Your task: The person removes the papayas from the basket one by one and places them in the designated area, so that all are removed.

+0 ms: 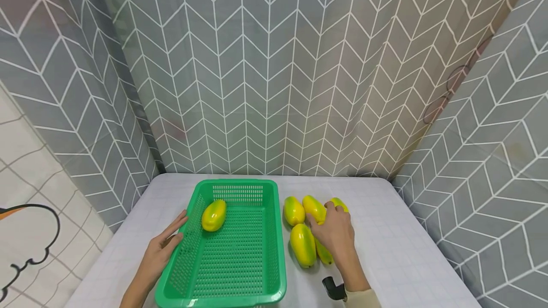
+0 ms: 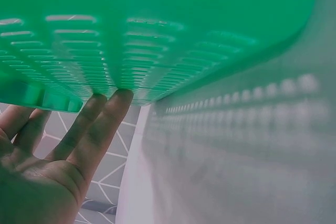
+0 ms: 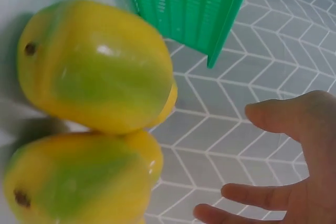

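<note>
A green plastic basket (image 1: 239, 260) with slotted sides stands on the table, with one yellow-green, mango-like fruit (image 1: 213, 215) in its far left part. My left hand (image 1: 160, 251) lies against the basket's left side, and in the left wrist view its extended fingers (image 2: 107, 124) touch the slotted wall from outside. To the right of the basket lies a group of several similar fruits (image 1: 302, 246). Over that group reaches my right hand (image 1: 335, 232), partly covering some of them. In the right wrist view its thumb and fingers are spread, apart from the two nearest fruits (image 3: 100, 66).
A white cloth covers the table (image 1: 394, 251). Grey curtains (image 1: 274, 84) with a white zigzag pattern stand behind it and on both sides. A black camera mount (image 1: 334, 289) sits at the right wrist.
</note>
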Demonstrator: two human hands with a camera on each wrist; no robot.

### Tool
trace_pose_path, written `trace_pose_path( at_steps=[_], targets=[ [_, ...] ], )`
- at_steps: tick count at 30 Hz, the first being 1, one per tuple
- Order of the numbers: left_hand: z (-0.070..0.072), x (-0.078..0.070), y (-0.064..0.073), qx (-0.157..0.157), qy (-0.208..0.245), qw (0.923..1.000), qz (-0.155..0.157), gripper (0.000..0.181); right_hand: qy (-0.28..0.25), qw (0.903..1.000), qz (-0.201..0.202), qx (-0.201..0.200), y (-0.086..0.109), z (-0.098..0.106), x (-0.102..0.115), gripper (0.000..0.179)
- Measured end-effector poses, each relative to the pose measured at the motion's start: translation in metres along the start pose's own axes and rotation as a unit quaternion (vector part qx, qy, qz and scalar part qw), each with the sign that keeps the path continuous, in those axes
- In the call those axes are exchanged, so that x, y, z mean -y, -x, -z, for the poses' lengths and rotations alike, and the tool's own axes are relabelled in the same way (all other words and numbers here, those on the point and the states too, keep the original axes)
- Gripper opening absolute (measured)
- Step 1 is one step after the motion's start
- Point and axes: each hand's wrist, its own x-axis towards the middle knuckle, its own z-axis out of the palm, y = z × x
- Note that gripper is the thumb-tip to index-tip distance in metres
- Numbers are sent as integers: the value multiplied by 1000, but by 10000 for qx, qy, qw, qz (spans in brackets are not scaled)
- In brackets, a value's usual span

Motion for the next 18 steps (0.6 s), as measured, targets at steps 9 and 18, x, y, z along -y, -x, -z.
trace_pose_path(
  at_steps=[9,18],
  targets=[
    [0,1,1,-15,14,10000,-38,44,-263,9987,435,-7,-3,-4,21,68],
    [0,0,1,-7,-25,10000,32,44,-496,9934,1030,33,-5,-9,41,65]
  ],
)
